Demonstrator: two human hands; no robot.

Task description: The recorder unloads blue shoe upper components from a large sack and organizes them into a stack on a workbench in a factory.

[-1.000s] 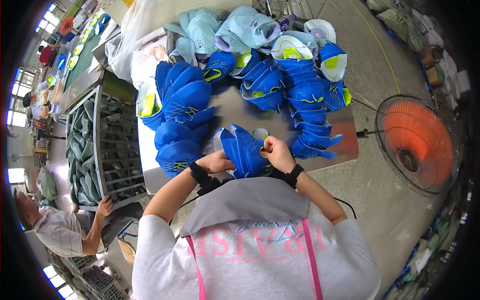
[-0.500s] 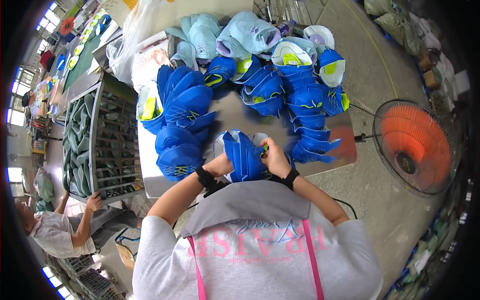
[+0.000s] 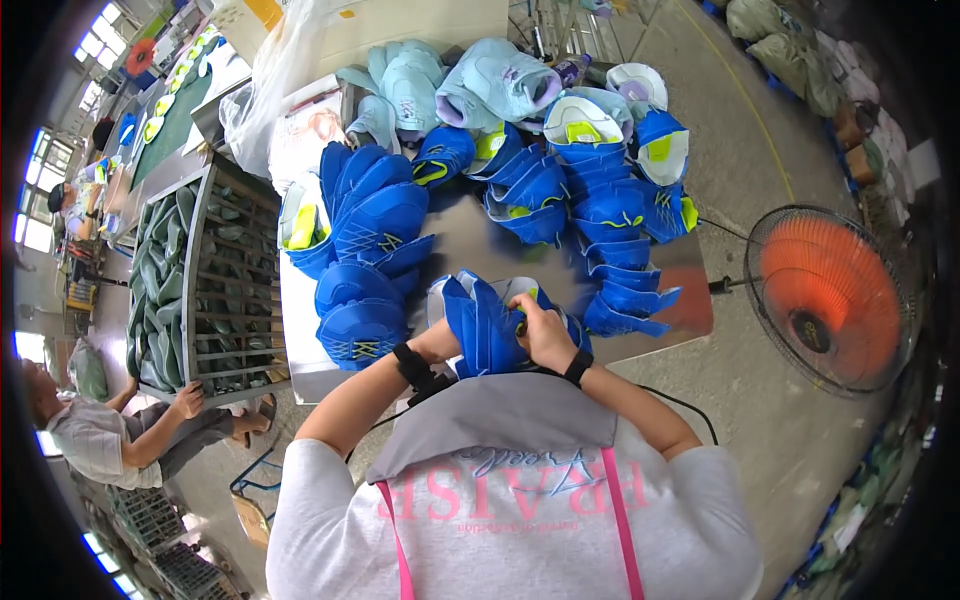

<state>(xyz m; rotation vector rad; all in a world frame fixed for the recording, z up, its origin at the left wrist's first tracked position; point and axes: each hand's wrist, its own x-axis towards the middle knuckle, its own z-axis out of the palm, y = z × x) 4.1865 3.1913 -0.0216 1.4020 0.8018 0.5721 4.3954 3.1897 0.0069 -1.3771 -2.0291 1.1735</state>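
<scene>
In front of my body is a blue shoe upper [image 3: 478, 322] with a white lining and lime-green inside. My left hand [image 3: 437, 343] grips its left side, the fingers mostly hidden behind the blue material. At the opening on its right, my right hand [image 3: 548, 338] pinches the edge with thumb and fingers curled in. Stacked blue uppers [image 3: 372, 225] stand to the left of my hands. Another stack of blue uppers [image 3: 612, 215] runs down the right side, and a shorter stack [image 3: 527, 195] lies beyond my hands.
Pale aqua uppers [image 3: 497, 78] lie along the far side of the metal table [image 3: 455, 240]. A large orange fan [image 3: 835, 295] stands at the right. On the left, another person [image 3: 90, 435] holds a metal cage cart [image 3: 235, 300] filled with dark green shoe-shaped pieces.
My right hand has shifted slightly at the upper's opening, its back now turned more upward. The upper stays in both hands. At left, the other person's feet have come into view.
</scene>
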